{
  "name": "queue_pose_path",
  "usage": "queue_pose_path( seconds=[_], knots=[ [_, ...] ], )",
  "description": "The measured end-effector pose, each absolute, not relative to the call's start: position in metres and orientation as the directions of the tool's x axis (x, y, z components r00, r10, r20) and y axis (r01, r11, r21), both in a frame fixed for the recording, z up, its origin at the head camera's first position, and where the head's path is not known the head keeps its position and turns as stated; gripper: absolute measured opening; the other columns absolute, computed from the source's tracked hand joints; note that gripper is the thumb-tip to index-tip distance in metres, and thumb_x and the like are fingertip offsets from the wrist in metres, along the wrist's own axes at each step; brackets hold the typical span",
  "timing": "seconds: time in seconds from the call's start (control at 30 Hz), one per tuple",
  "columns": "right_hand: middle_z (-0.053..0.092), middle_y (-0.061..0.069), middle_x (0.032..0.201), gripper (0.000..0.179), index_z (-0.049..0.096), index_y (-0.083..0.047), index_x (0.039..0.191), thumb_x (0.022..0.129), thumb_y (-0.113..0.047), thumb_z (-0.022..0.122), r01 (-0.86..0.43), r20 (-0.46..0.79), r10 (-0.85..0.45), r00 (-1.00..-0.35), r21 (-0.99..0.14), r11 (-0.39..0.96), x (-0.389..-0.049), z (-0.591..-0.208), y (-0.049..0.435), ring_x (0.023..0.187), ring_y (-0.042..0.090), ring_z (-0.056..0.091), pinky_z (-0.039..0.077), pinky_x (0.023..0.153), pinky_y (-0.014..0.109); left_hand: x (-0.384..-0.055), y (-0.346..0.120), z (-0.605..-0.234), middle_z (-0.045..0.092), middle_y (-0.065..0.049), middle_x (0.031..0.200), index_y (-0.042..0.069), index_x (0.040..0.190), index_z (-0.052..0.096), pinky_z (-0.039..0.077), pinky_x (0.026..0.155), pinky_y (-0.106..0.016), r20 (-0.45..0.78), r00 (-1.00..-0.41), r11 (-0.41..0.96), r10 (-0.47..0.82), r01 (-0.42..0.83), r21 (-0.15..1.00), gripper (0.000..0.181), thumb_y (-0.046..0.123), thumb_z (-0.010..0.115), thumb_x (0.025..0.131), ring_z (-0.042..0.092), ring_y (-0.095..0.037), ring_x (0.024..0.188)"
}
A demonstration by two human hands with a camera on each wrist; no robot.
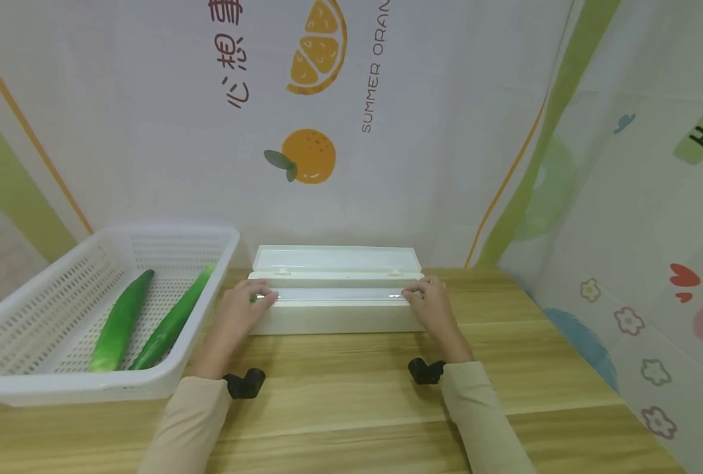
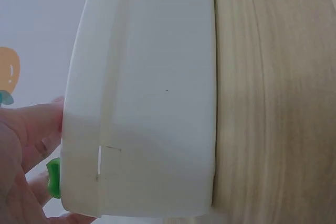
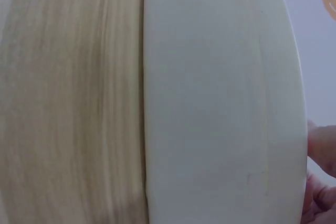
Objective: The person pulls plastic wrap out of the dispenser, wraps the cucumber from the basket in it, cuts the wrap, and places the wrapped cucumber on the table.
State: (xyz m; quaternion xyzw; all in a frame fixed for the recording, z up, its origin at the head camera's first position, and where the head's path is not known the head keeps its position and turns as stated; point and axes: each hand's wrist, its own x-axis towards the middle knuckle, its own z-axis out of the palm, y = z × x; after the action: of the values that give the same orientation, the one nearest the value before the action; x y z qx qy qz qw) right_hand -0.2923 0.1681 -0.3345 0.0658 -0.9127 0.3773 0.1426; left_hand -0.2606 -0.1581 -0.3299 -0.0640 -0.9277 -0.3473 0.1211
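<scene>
A long white cling film dispenser [image 1: 336, 320] stands on the wooden table with its lid [image 1: 336, 259] tipped back. Across its opening lies clear cling film [image 1: 339, 294], shiny near both sets of fingertips. The left hand [image 1: 241, 306] pinches the film at the left end, beside a small green piece [image 2: 53, 178] on the dispenser. At the opposite end, the right hand [image 1: 433, 306] pinches the film with thumb and fingers. In both wrist views the dispenser's front wall [image 3: 210, 98] hides most of the fingertips.
A white perforated basket [image 1: 170, 382] stands on the left, holding two long green cucumbers [image 1: 123, 319]. Behind the dispenser hangs a printed curtain [image 1: 434, 164]. The wooden table [image 1: 328, 415] reaches to a fabric wall on the right.
</scene>
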Motion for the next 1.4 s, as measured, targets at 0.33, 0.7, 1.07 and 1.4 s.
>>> queue_pose_path(
  seconds=[0.33, 0.7, 1.07, 1.4],
  knots=[
    [0.055, 0.022, 0.109, 0.022, 0.066, 0.005, 0.100, 0.092, -0.013, 0.056, -0.238, 0.344, 0.008, -0.939, -0.665, 0.708, -0.292, -0.334, 0.170, 0.104, 0.035, 0.049, 0.045, 0.085, 0.046, -0.259, -0.161, -0.325, 0.047, -0.020, 0.137, 0.005, 0.103, 0.068, 0.027, 0.104, -0.062, 0.275, -0.957, 0.771, 0.094, 0.245, 0.588, 0.026, 0.026, 0.058, 0.090, 0.035, -0.046, 0.129],
    [0.057, 0.020, 0.104, 0.024, 0.065, 0.005, 0.101, 0.091, -0.015, 0.057, -0.247, 0.365, 0.028, -0.931, -0.683, 0.687, -0.293, -0.333, 0.172, 0.096, 0.031, 0.053, 0.047, 0.083, 0.042, -0.260, -0.156, -0.328, 0.061, -0.016, 0.122, 0.004, 0.097, 0.070, 0.032, 0.104, -0.055, 0.373, -0.928, 0.789, 0.008, 0.235, 0.568, 0.021, 0.020, 0.061, 0.090, 0.047, -0.039, 0.122],
    [0.060, 0.018, 0.101, 0.021, 0.067, 0.003, 0.099, 0.090, -0.014, 0.059, -0.264, 0.409, 0.067, -0.910, -0.698, 0.666, -0.295, -0.330, 0.170, 0.094, 0.028, 0.056, 0.049, 0.079, 0.038, -0.261, -0.151, -0.331, 0.064, -0.021, 0.111, 0.004, 0.099, 0.070, 0.039, 0.092, -0.058, 0.522, -0.851, 0.832, -0.062, 0.244, 0.498, 0.023, 0.023, 0.063, 0.088, 0.053, -0.042, 0.109],
    [0.060, 0.017, 0.102, 0.019, 0.068, 0.002, 0.097, 0.090, -0.014, 0.059, -0.268, 0.425, 0.090, -0.901, -0.705, 0.656, -0.291, -0.326, 0.169, 0.093, 0.027, 0.055, 0.047, 0.074, 0.032, -0.262, -0.146, -0.331, 0.067, -0.018, 0.099, 0.005, 0.092, 0.072, 0.044, 0.080, -0.050, 0.630, -0.771, 0.869, -0.088, 0.249, 0.427, 0.020, 0.023, 0.067, 0.084, 0.058, -0.039, 0.095]
  ],
)
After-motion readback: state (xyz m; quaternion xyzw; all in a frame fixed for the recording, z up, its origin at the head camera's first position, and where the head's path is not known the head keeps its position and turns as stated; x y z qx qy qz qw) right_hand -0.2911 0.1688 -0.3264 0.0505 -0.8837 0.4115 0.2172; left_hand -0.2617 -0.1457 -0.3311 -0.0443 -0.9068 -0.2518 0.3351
